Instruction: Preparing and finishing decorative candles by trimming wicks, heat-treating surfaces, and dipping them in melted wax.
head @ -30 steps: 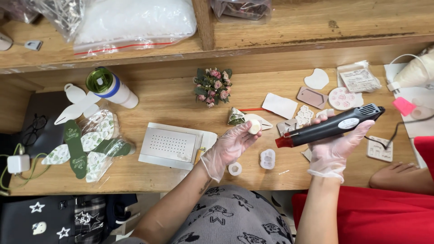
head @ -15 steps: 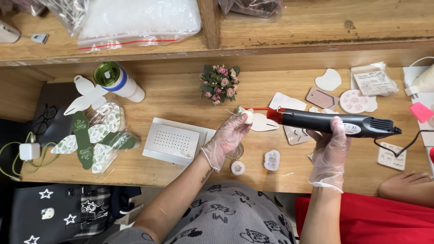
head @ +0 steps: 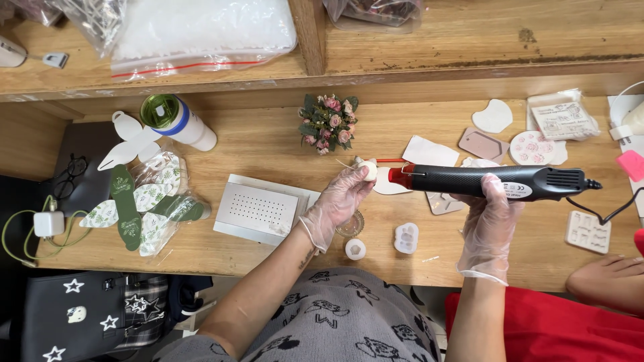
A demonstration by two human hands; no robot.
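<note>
Gloves covered both hands: the left hand (head: 339,201) pinched a small white piece (head: 367,169) above the table (head: 268,144), the right hand (head: 488,214) gripped a black heat gun (head: 493,182) aimed at it, and white molds (head: 406,237) waited below.

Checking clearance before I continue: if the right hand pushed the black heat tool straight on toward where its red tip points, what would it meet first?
Probably the small white piece pinched in the left hand; the right hand aims the black heat tool at it.

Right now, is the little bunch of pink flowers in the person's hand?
No, the flower bunch sits on the table, apart from the left hand, which holds a small white piece.
</note>
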